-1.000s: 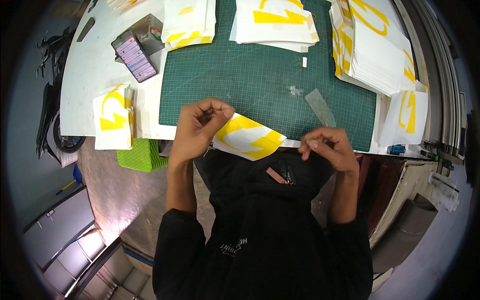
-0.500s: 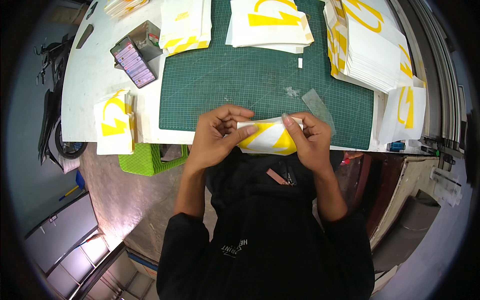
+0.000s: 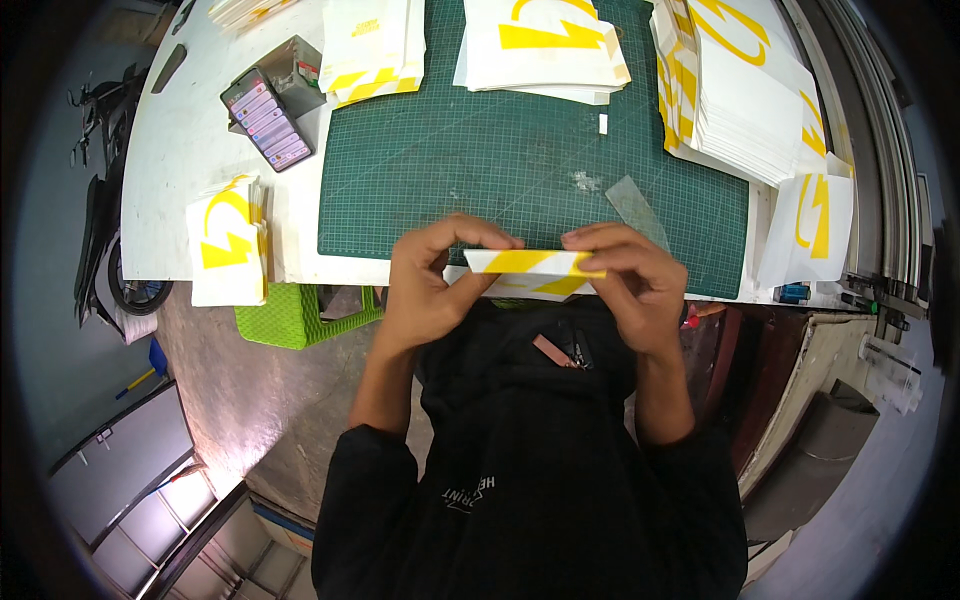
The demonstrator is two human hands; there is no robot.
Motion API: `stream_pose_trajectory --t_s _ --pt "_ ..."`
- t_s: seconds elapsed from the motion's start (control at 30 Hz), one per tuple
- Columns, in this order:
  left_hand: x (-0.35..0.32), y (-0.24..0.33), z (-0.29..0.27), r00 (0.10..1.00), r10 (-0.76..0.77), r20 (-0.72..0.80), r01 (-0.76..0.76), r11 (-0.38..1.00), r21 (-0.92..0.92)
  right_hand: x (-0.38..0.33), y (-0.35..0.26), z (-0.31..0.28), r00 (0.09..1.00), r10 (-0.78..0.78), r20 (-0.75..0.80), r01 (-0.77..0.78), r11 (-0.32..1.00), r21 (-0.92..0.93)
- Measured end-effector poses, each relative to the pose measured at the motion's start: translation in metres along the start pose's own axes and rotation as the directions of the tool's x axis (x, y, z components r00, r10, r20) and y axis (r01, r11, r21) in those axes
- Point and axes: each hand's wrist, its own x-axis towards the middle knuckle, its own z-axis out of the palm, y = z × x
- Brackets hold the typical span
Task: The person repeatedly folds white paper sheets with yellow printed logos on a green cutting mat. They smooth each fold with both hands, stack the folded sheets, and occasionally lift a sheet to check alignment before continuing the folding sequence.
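Observation:
A white paper bag [image 3: 540,262] with yellow print is held near the table's front edge, just above my lap. Its striped yellow-and-white edge strip faces up, and more of the printed paper shows below it. My left hand [image 3: 428,285] grips the left end between thumb and fingers. On the right end my right hand [image 3: 645,290] is closed, fingers along the top and thumb beneath. Beyond both hands lies a green cutting mat [image 3: 450,160], with a clear plastic strip [image 3: 636,207] on it.
Printed paper stacks stand at the back middle [image 3: 545,50], back left [image 3: 372,50], right [image 3: 745,90] and left [image 3: 228,245]. A phone [image 3: 267,120] leans on a grey box [image 3: 300,75]. Under the table edge is a green plastic stool [image 3: 272,318].
The bag has turned so that its striped edge strip now faces up instead of its broad printed face. My right fingers have moved onto the top edge.

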Motion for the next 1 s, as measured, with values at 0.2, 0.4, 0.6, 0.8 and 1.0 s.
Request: stream_pose_trajectory --t_s 0.2,0.4,0.6,0.8,1.0 --pt "-0.012 0.031 0.006 0.906 0.417 -0.076 -0.337 0.817 0.468 -0.004 -0.027 -0.009 0.958 -0.267 0.104 0.286 0.869 -0.404" --pt "-0.015 0.037 0.006 0.863 0.505 0.015 -0.469 0.788 0.399 -0.018 -0.034 0.005 0.966 -0.259 -0.019 0.242 0.925 -0.292" --pt "-0.02 0.034 0.003 0.848 0.524 0.076 -0.511 0.771 0.379 -0.019 -0.033 0.003 0.936 -0.344 0.081 0.351 0.878 -0.325" --pt "-0.021 0.035 -0.001 0.826 0.555 0.093 -0.543 0.742 0.392 -0.018 -0.032 0.005 0.924 -0.372 0.086 0.378 0.865 -0.329" --pt "-0.024 0.032 -0.002 0.828 0.553 0.089 -0.538 0.741 0.401 -0.02 -0.026 0.004 0.923 -0.375 0.089 0.383 0.867 -0.318"
